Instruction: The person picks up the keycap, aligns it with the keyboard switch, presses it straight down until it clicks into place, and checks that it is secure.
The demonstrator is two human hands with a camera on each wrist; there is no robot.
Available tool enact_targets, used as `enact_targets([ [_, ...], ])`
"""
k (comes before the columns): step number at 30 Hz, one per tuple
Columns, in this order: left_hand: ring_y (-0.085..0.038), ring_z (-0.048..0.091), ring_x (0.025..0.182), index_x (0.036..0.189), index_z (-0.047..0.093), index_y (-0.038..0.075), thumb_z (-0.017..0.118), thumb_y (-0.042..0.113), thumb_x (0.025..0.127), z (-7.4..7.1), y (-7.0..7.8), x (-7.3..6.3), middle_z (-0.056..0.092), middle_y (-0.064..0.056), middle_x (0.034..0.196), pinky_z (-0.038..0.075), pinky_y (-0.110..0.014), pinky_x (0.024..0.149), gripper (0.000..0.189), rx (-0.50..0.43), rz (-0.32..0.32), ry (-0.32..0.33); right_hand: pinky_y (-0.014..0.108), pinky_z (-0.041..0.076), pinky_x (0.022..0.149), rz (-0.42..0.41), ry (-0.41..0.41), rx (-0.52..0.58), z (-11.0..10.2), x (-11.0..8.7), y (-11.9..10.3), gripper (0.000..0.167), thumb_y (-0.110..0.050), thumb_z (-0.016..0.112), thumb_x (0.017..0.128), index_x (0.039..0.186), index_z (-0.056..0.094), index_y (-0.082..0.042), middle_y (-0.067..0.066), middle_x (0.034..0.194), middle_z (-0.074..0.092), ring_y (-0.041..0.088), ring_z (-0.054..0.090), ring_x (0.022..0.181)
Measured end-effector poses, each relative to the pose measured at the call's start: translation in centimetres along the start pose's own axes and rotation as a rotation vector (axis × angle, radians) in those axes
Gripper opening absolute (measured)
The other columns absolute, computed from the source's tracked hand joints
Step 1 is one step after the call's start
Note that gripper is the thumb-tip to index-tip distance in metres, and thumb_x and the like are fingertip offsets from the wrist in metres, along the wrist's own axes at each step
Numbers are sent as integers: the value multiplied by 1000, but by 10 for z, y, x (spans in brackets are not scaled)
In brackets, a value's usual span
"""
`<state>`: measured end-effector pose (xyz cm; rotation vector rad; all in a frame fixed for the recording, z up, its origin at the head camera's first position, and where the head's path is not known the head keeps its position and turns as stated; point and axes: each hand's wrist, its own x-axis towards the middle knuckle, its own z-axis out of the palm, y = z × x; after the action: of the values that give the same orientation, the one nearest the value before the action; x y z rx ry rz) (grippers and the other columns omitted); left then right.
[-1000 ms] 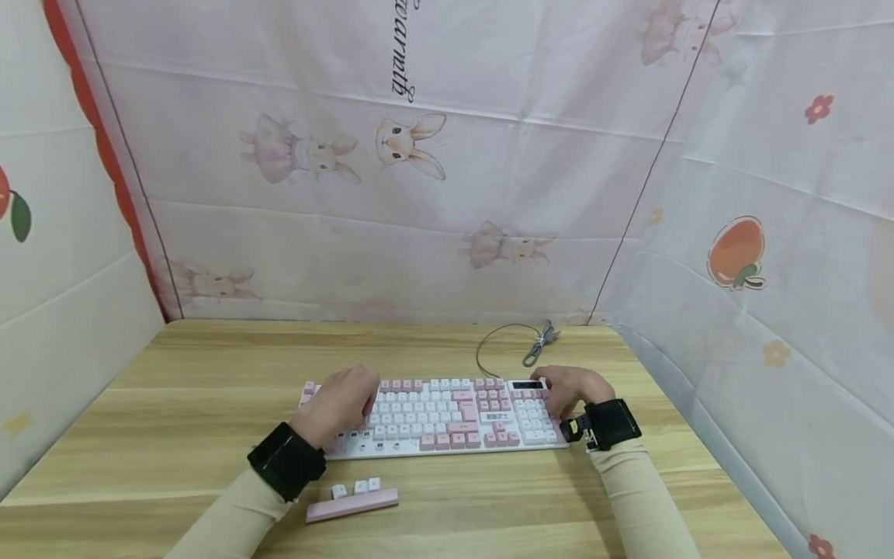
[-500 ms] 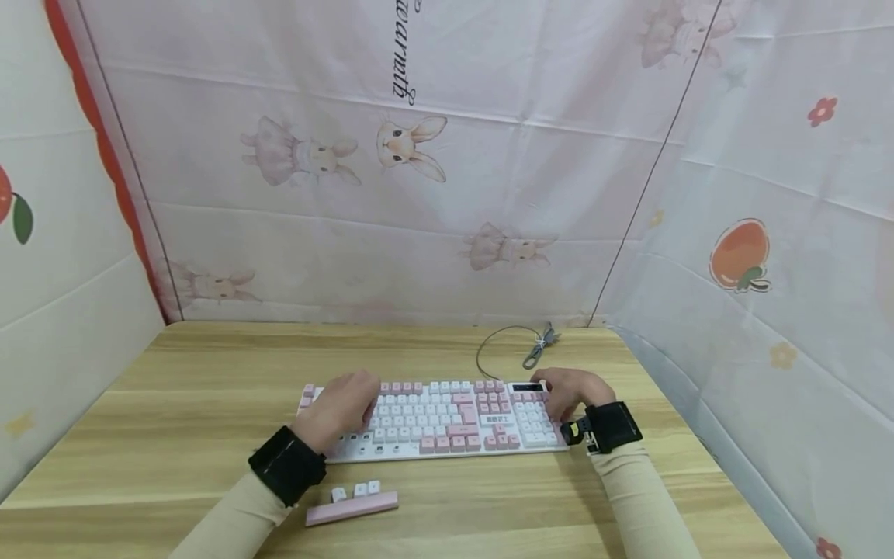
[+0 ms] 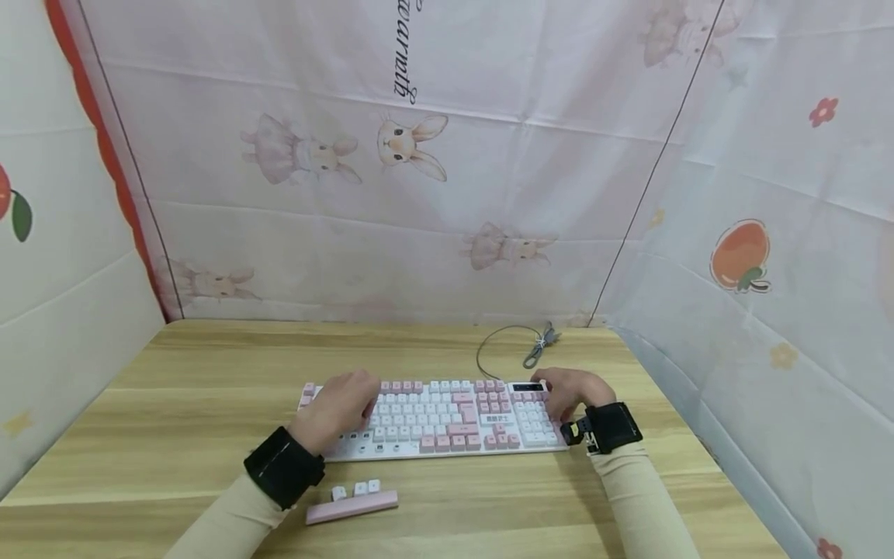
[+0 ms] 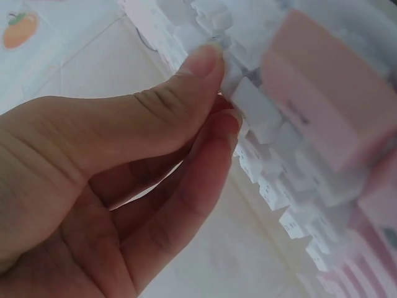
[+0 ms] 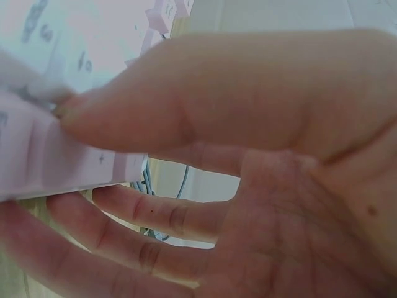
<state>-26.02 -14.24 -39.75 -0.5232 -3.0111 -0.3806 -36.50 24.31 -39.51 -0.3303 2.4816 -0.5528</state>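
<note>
Keyboard, pink and white, is laid on the wooden table, its right end gripped between thumb and fingers of the right hand, while the left hand is held, fingertips bunched, at white keys, whether pinching one cannot be told.

Free room, by a clock face centred on the keyboard in the head view: broad bare counter at 9, a narrower strip at 11 before the rear fabric wall, and a gap at 5 to 6 between the pink bar and the right sleeve. Obstacles: left hand above the keyboard at 9, its fingers down at key level; right hand gripping the 3 o'clock end; grey cable bundle at 2; pink bar at 7, three white keycaps just beyond it.
</note>
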Motion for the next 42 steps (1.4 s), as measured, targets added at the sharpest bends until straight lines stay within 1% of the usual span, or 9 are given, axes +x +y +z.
enact_targets([
  [5, -16, 46, 63, 67, 56, 13, 81, -9, 75, 2, 0, -2, 49, 1, 68, 37, -27, 59, 35, 21, 13, 16, 37, 61, 74, 11, 6, 0, 2, 0, 0, 75, 4, 76, 77, 146, 48, -6, 22, 129, 53, 24, 65, 90],
  [10, -15, 44, 63, 70, 55, 12, 78, -8, 79, 0, 2, -9, 49, 1, 69, 34, -26, 58, 32, 47, 43, 50, 37, 61, 74, 16, 12, -12, 2, 0, 3, 75, 5, 75, 76, 146, 48, -5, 22, 129, 54, 24, 64, 93],
  [15, -15, 47, 69, 79, 62, 9, 83, -4, 77, -6, 6, -18, 57, -1, 77, 41, -29, 63, 25, 37, 23, 47, 38, 61, 74, 7, 16, -17, 0, 1, 5, 75, 4, 75, 76, 146, 48, -4, 23, 130, 54, 25, 64, 94],
  [18, -15, 51, 72, 84, 69, 8, 86, -3, 75, -11, 10, -22, 66, -2, 83, 48, -33, 68, 23, -11, 13, 20, 38, 61, 74, 3, 13, -8, 0, 1, 4, 75, 3, 76, 77, 147, 48, -5, 24, 131, 53, 25, 64, 94],
  [22, -16, 55, 76, 86, 69, 8, 89, 0, 72, -15, 17, -29, 68, -2, 86, 51, -38, 71, 26, -71, 4, -21, 39, 61, 75, 0, 12, 3, 0, 0, 4, 75, 2, 77, 77, 147, 48, -5, 24, 132, 53, 25, 65, 93],
  [30, -14, 56, 82, 86, 67, 11, 90, 1, 69, -21, 20, -41, 66, 1, 87, 51, -38, 75, 30, -141, 36, -89, 40, 61, 77, 3, 9, -5, 1, 0, 3, 76, 1, 77, 78, 147, 47, -5, 26, 137, 51, 26, 65, 91],
  [33, -14, 57, 85, 87, 68, 12, 88, -1, 69, -23, 21, -46, 66, 2, 89, 51, -39, 76, 30, -175, 30, -108, 40, 61, 77, 4, 10, -7, 1, -1, 2, 76, 2, 77, 77, 147, 47, -5, 26, 137, 51, 25, 66, 91],
  [38, -15, 54, 83, 87, 69, 12, 88, -1, 70, -26, 21, -52, 66, 2, 88, 51, -40, 76, 28, -199, 12, -157, 40, 61, 77, 3, 10, -3, 1, -1, 2, 76, 2, 77, 77, 147, 47, -6, 26, 136, 51, 25, 66, 90],
  [42, -14, 52, 80, 87, 69, 11, 87, -2, 70, -27, 19, -56, 64, 1, 86, 49, -36, 74, 28, -201, 35, -165, 40, 61, 77, -2, 9, 2, 1, -1, 2, 77, 3, 76, 78, 148, 46, -5, 27, 136, 51, 25, 66, 90],
])
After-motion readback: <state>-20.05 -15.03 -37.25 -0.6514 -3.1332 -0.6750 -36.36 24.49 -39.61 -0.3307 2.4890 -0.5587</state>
